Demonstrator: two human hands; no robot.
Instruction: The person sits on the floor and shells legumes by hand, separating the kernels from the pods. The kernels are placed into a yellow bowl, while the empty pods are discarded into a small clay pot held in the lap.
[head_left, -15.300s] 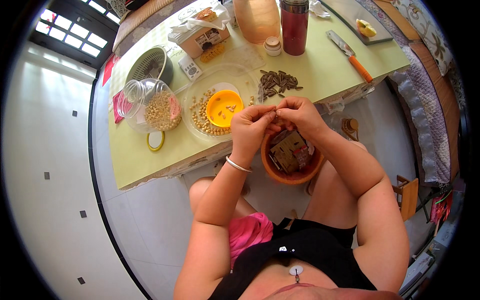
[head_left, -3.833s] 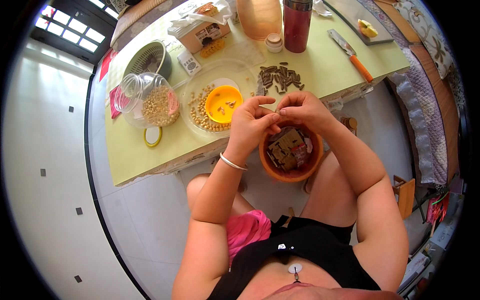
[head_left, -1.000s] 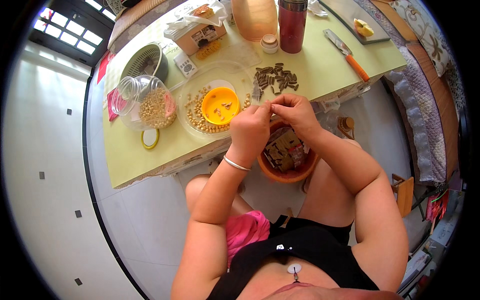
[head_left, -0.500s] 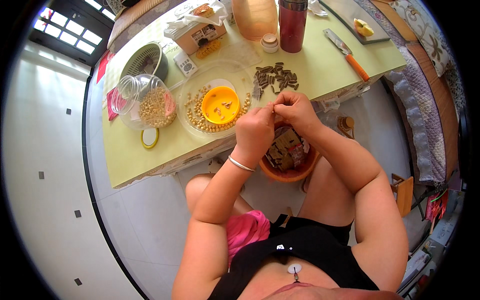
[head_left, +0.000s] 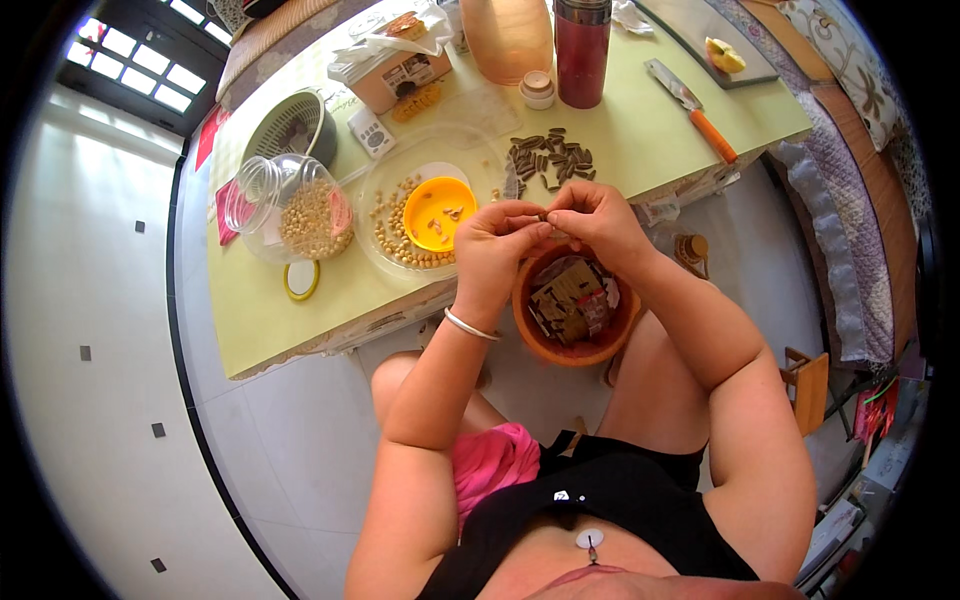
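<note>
My left hand [head_left: 492,250] and my right hand [head_left: 597,222] meet at the fingertips above an orange bin [head_left: 577,352]. Both are closed in a pinch on a small dark sunflower seed [head_left: 543,215], mostly covered by the fingers. Just beyond them, a pile of striped dark sunflower seeds [head_left: 560,157] lies on the table. To the left, a yellow round lid [head_left: 425,236] holds a few shelled kernels [head_left: 452,214]. It stands in a clear plastic tray [head_left: 375,165] with round beige beans [head_left: 393,228] around it.
On the green table [head_left: 260,330] are a clear jar of beans [head_left: 310,215], a grey-green colander [head_left: 322,130], a tissue box [head_left: 385,85], a maroon flask [head_left: 582,60] and an orange-handled knife [head_left: 705,130]. A cut apple [head_left: 725,56] rests on a board. The bin contains wrappers and cardboard.
My left hand has shifted slightly left and its fingers have opened out around the seed, exposing more of the bin. My right hand has barely moved.
</note>
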